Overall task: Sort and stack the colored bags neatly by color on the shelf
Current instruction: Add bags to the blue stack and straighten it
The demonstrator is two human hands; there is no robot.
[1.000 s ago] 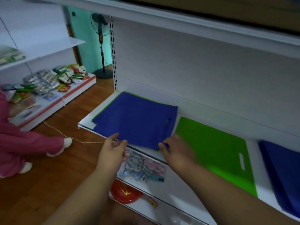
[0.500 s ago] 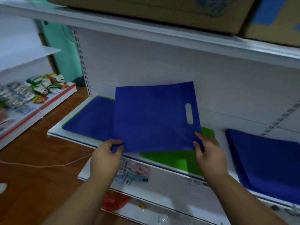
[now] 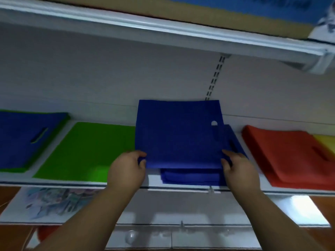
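Note:
I hold a blue bag (image 3: 178, 134) flat by its two near corners, just above a stack of blue bags (image 3: 194, 176) on the white shelf (image 3: 126, 183). My left hand (image 3: 127, 167) pinches the near left corner and my right hand (image 3: 237, 168) pinches the near right corner. To the left lies a green bag (image 3: 87, 149), and further left a blue bag (image 3: 23, 138) rests on green ones. At the right sits a red stack (image 3: 293, 156) with a yellow bag (image 3: 326, 144) beside it.
An upper shelf (image 3: 163, 31) carrying cardboard boxes overhangs close above. Below the bag shelf are lower shelves with printed packets (image 3: 54, 201) and small items. Wooden floor shows at both lower corners.
I lifted the blue bag off the left pile and carried it right past the green bag; it now hovers over the blue stack. The view swung right, revealing red and yellow bags.

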